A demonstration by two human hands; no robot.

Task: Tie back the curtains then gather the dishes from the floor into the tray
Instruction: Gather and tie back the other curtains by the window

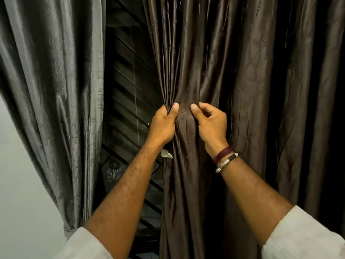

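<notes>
Both my arms reach forward and up, forearms bare, pale sleeves pushed to the elbows. My left hand (164, 126) has fingers curled round a bunch of curtain (186, 118), thumb up on the front. My right hand (210, 124) pinches the same fold, thumb beside the left one. Bracelets sit on my right wrist.

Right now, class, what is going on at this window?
A person is gathering the right-hand brown curtain with both hands. The left hand grips the bunched pleats at its inner edge, while the right hand pinches the fabric just beside it. The grey curtain on the left already looks cinched near the bottom. The dark window shows between them. No dishes or tray are in view.
</notes>
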